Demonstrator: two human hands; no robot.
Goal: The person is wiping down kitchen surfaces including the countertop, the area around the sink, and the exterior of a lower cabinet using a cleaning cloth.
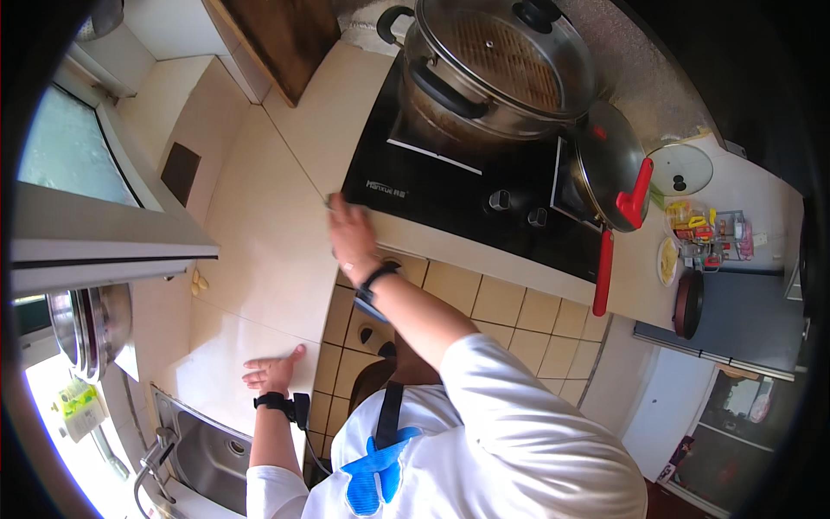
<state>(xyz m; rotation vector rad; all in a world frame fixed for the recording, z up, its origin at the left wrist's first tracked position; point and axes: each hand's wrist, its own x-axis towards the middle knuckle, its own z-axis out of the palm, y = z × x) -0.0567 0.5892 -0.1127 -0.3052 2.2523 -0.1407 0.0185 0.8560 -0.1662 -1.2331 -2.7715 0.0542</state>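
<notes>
My right hand (352,235) is at the front left corner of the black gas cooktop (441,185), over the edge of the beige tiled counter (259,214). Its fingers are blurred, and I cannot tell whether something small lies under them. My left hand (272,374) holds nothing, its fingers spread and thumb out, over the counter beside the sink. Both wrists wear black straps. A large steel steamer pot (447,110) with a glass lid (512,58) stands on the left burner. On the right is a lidded frying pan (603,162) with a red handle (603,272).
The steel sink (207,447) with its tap (155,454) lies at lower left, below an open window frame (110,250) that juts over the counter. Stacked steel basins (91,331) stand nearby. A wooden board (279,45) leans at the back; bottles (700,227) and a plate of food (667,261) are right.
</notes>
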